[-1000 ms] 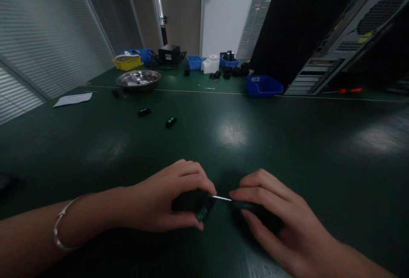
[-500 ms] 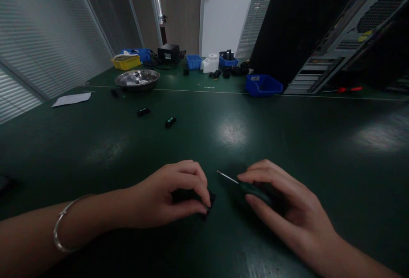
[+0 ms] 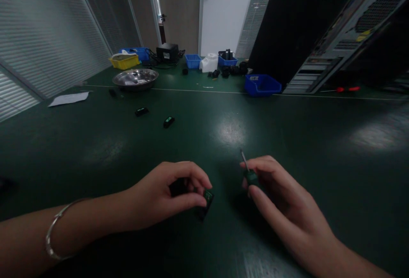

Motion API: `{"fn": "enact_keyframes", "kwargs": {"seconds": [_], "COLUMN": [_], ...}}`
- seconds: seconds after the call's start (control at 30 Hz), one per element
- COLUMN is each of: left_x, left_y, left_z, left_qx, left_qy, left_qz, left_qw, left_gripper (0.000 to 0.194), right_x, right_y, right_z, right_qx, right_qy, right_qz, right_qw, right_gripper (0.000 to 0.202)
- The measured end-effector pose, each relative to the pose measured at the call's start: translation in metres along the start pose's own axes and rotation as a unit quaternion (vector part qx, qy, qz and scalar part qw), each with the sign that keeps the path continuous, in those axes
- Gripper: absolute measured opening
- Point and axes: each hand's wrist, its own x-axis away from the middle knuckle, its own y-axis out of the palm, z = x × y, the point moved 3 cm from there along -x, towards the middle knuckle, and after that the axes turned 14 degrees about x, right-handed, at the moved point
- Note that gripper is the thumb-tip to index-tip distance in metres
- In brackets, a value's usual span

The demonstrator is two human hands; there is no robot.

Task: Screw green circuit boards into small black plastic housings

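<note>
A small black part with a green circuit board [image 3: 208, 197] is at the fingertips of my left hand [image 3: 179, 188], low in the middle of the view. The thumb and bent fingers of that hand close around its upper left side and partly hide it. My right hand [image 3: 279, 201] grips a screwdriver [image 3: 252, 177] by its dark green handle, with the metal shaft pointing up and away. Farther off on the green table [image 3: 191, 150] lie two similar small black parts, one [image 3: 168, 121] nearer and one [image 3: 141, 111] to its left.
A metal bowl [image 3: 136, 79], white paper [image 3: 69, 99] and a yellow bin [image 3: 124, 60] stand at the back left. Along the back are a black box [image 3: 168, 52], a white part [image 3: 209, 62] and a blue bin [image 3: 262, 85]. Computer hardware [image 3: 338, 39] rises at the right, near a red-handled tool [image 3: 348, 89].
The screwdriver has turned in my right hand, its tip swinging up and to the right. My left fingertips have shifted, so more of the part's green board shows.
</note>
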Motion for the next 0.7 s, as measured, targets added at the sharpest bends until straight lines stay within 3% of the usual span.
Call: {"fn": "enact_keyframes", "kwargs": {"seconds": [0.13,0.3,0.37,0.57,0.7], "left_x": [-0.001,-0.001,0.0,0.002,0.002], "left_y": [0.007,0.018,0.022,0.031,0.031], "left_z": [0.001,0.009,0.012,0.014,0.015], "left_qx": [0.017,-0.026,-0.034,-0.042,-0.039], "left_qy": [0.021,0.054,0.062,0.087,0.088], "left_qz": [0.03,0.053,0.055,0.055,0.057], "left_qw": [0.999,0.997,0.996,0.994,0.994], "left_gripper": [0.019,0.012,0.011,0.013,0.013], "right_x": [0.004,0.008,0.01,0.008,0.007], "right_y": [0.006,0.018,0.019,0.018,0.016], "right_z": [-0.012,-0.021,-0.021,-0.023,-0.024], "right_qx": [-0.013,0.007,0.019,0.049,0.069], "right_qy": [-0.025,-0.086,-0.094,-0.131,-0.146], "right_qz": [-0.001,-0.082,-0.076,-0.063,-0.052], "right_qw": [1.0,0.993,0.992,0.988,0.986], "right_gripper": [0.026,0.033,0.036,0.017,0.026]}}
